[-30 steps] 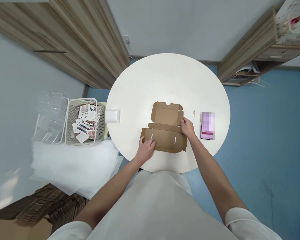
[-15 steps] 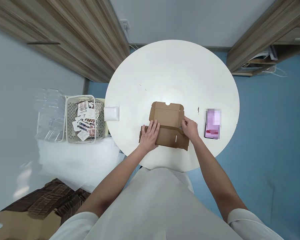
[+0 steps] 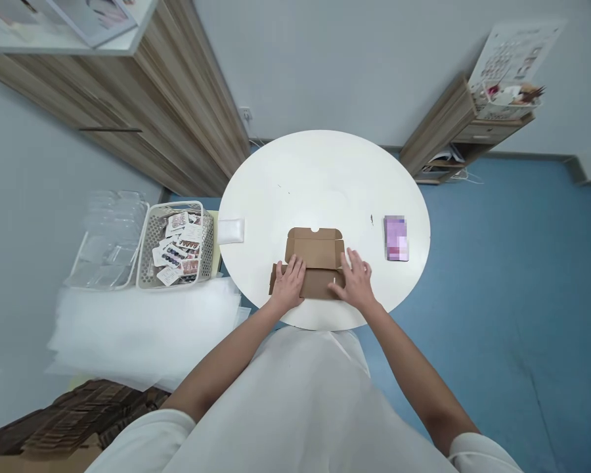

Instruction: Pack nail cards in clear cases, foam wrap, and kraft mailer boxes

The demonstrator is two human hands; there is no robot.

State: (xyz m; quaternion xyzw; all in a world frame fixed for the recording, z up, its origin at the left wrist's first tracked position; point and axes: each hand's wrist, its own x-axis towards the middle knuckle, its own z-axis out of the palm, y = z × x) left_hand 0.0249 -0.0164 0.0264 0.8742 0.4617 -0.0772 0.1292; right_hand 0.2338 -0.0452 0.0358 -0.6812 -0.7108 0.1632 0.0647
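A brown cardboard box (image 3: 317, 251), partly folded and spread open, lies near the front edge of the round white table (image 3: 325, 177). Its upper flap has a small notch along the far side. My left hand (image 3: 289, 285) rests flat on the left part of the cardboard, fingers pointing away from me. Over the right end is my right hand (image 3: 356, 281), its fingers spread and its thumb stretched across the lower panel. Whether the right palm touches the board cannot be made out.
A phone (image 3: 396, 238) with a blurred screen lies to the right. On the left edge sits a white packet (image 3: 230, 230). Beside the table stand a basket (image 3: 145, 259) of nail-set cards, clear plastic trays (image 3: 111, 243), white sheets (image 3: 142, 328) and stacked brown cardboard (image 3: 79, 414).
My right hand has gone from pinching the cardboard's right side to lying spread over it. My left hand stays on the board. The view has tilted up, showing more wall and shelving.
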